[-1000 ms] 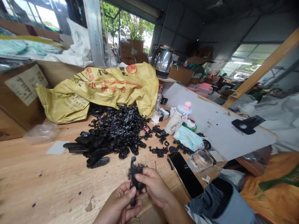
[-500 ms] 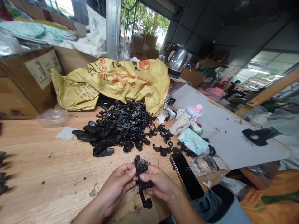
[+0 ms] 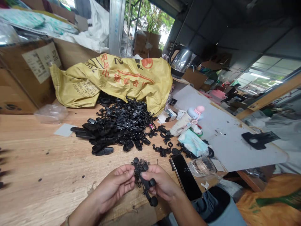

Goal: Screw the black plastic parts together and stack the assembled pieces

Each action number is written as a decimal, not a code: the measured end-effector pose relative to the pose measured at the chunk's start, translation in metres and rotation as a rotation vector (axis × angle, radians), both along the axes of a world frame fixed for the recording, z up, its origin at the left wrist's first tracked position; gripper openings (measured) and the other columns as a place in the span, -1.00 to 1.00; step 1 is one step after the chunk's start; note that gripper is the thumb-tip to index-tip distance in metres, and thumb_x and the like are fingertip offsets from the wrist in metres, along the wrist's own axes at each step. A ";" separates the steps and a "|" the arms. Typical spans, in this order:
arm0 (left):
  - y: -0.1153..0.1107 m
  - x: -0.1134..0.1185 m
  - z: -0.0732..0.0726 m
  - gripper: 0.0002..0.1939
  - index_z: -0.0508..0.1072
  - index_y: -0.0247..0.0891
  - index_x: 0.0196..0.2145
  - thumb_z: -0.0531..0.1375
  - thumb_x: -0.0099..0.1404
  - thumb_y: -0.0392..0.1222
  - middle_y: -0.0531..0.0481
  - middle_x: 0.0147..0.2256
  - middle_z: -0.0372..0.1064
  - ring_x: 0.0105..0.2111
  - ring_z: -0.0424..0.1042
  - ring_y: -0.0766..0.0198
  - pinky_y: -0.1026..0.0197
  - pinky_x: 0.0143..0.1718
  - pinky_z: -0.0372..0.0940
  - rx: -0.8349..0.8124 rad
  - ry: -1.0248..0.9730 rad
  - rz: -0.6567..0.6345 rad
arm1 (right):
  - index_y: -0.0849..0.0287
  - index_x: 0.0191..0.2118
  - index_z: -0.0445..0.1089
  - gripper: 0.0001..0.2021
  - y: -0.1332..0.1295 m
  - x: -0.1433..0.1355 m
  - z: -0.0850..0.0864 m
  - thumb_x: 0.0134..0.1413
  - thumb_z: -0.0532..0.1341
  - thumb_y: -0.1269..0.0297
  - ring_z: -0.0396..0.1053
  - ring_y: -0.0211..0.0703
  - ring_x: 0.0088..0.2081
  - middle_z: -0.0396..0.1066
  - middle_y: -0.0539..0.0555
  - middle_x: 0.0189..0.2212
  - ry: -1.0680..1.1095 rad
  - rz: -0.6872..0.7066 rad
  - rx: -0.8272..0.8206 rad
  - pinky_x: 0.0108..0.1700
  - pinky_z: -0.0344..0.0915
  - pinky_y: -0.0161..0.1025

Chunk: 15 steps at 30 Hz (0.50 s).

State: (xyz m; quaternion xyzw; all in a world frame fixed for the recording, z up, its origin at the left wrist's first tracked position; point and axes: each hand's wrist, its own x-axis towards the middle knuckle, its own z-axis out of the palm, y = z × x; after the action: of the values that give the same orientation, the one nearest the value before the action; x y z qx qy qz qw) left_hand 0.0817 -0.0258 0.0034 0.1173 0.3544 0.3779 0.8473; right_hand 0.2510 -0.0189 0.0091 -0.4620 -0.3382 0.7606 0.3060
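A matte black plastic part point(image 3: 147, 183), knobbly with rounded knobs on slim arms, sits above the near edge of the smooth wood-grained table point(image 3: 63, 169). The right hand point(image 3: 161, 182) clamps it between thumb and curled fingers. The left hand point(image 3: 118, 182) has thumb and fingers bent close together at the part's side; whether they grip it, I cannot tell. Behind the part lies a wiry heap of tiny dark pieces point(image 3: 143, 162); farther back, a jumbled pile of glossy black parts point(image 3: 122, 128) meets a crinkled yellow woven sack point(image 3: 113, 80).
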 end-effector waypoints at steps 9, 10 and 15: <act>-0.020 0.009 0.007 -0.81 0.43 -0.36 -0.32 0.20 0.14 -0.18 -0.13 -0.38 0.49 -0.39 0.47 0.29 0.24 -0.29 0.33 -0.054 -0.017 -0.111 | 0.30 -0.57 0.28 -0.66 0.001 0.001 0.004 -0.32 0.36 0.13 0.00 -0.53 -0.77 0.19 -0.12 -0.77 0.030 -0.102 0.026 -0.76 -0.12 -0.51; -0.023 0.009 0.009 -0.82 0.44 -0.36 -0.33 0.20 0.13 -0.19 -0.11 -0.41 0.48 -0.41 0.47 0.30 0.25 -0.30 0.32 -0.056 -0.017 -0.129 | 0.29 -0.58 0.28 -0.66 0.001 0.001 0.004 -0.31 0.35 0.12 0.00 -0.53 -0.77 0.19 -0.12 -0.77 0.020 -0.111 0.040 -0.76 -0.12 -0.51; -0.025 0.014 0.011 -0.87 0.46 -0.35 -0.40 0.26 0.07 -0.24 -0.04 -0.47 0.47 -0.47 0.44 0.37 0.30 -0.32 0.30 -0.059 0.026 -0.126 | 0.29 -0.57 0.27 -0.66 0.001 0.002 0.002 -0.29 0.34 0.10 0.00 -0.52 -0.78 0.16 -0.14 -0.77 -0.011 -0.136 0.087 -0.75 -0.10 -0.50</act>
State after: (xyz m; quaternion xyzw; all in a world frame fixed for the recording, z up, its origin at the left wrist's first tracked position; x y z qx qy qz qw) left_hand 0.0952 -0.0505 0.0142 0.1194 0.3683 0.3117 0.8677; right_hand 0.2527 -0.0181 0.0109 -0.4745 -0.3402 0.7201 0.3750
